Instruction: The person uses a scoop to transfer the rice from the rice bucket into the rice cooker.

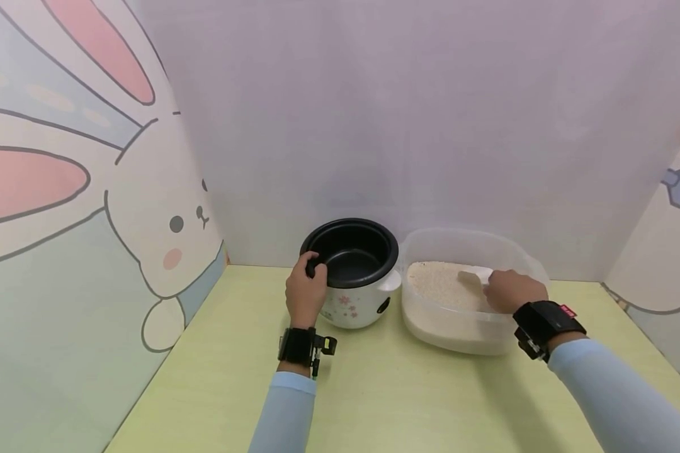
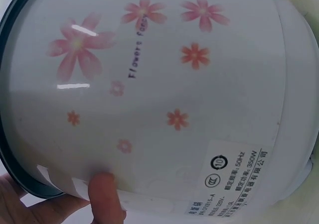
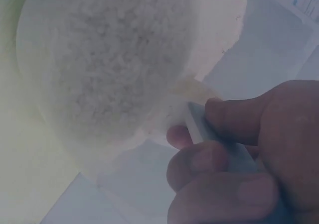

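Observation:
A white rice cooker (image 1: pixel 351 308) with pink flowers stands lidless, its black inner pot (image 1: pixel 354 251) showing bare inside. My left hand (image 1: pixel 306 289) grips the cooker's left side at the rim; in the left wrist view the thumb (image 2: pixel 105 199) presses its outer wall. To the right, a translucent plastic bin (image 1: pixel 470 236) holds rice (image 1: pixel 439 283). Over the bin my right hand (image 1: pixel 512 290) holds a white scoop (image 1: pixel 478 273) by its handle, its head at the rice. The right wrist view shows fingers and thumb curled round that handle (image 3: pixel 224 142).
Cooker and bin stand side by side on a pale yellow-green table (image 1: pixel 374 402), close to the plain back wall (image 1: pixel 396 126). A side wall (image 1: pixel 141 189) with a cartoon rabbit rises on the left, and another printed wall (image 1: pixel 657 251) on the right.

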`<action>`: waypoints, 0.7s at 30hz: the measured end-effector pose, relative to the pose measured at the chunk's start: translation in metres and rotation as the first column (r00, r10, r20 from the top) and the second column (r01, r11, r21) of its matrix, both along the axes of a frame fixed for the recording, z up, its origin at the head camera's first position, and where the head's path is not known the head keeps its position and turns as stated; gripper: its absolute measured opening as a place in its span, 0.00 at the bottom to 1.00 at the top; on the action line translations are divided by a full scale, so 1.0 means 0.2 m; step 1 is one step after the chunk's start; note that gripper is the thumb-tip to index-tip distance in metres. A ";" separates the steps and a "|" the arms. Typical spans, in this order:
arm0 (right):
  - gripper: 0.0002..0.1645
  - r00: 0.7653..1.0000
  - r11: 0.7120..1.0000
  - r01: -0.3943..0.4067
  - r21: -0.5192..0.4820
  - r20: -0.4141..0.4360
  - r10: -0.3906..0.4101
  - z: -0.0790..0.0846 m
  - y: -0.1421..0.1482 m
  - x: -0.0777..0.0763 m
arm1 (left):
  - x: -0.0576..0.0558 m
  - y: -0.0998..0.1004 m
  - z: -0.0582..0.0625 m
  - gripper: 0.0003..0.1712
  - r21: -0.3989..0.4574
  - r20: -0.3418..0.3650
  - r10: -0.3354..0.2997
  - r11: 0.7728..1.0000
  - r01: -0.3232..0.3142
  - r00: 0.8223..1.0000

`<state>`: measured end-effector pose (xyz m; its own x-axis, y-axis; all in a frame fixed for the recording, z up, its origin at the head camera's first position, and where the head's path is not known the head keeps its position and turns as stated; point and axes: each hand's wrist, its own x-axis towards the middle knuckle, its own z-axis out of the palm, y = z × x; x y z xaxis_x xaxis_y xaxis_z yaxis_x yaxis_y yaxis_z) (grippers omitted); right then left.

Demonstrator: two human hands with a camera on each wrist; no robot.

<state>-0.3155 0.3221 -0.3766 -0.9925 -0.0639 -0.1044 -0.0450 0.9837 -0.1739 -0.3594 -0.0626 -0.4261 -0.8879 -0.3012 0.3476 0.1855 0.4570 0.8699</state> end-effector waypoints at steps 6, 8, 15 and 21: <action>0.19 1.000 1.000 -0.013 -0.016 -0.014 0.013 -0.03 0.00 0.00 | 0.00 0.00 0.01 0.22 0.002 -0.015 0.001 1.000 -0.001 1.000; 0.19 1.000 1.000 -0.014 -0.020 -0.012 0.014 -0.04 0.00 0.00 | 0.00 0.00 0.01 0.21 0.000 -0.018 0.001 1.000 -0.001 1.000; 0.18 0.999 0.999 -0.045 -0.029 0.021 0.045 -0.05 0.00 -0.03 | 0.00 -0.01 0.00 0.22 0.002 -0.027 -0.010 1.000 0.010 1.000; 0.15 0.989 0.987 -0.135 -0.090 0.042 0.139 -0.06 0.00 -0.04 | 0.00 -0.01 -0.01 0.22 -0.002 -0.019 -0.015 1.000 0.015 1.000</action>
<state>-0.3241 0.3223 -0.3889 -0.9677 -0.2099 -0.1396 -0.1681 0.9500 -0.2632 -0.3592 -0.0637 -0.4276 -0.8856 -0.2878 0.3646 0.2084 0.4554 0.8656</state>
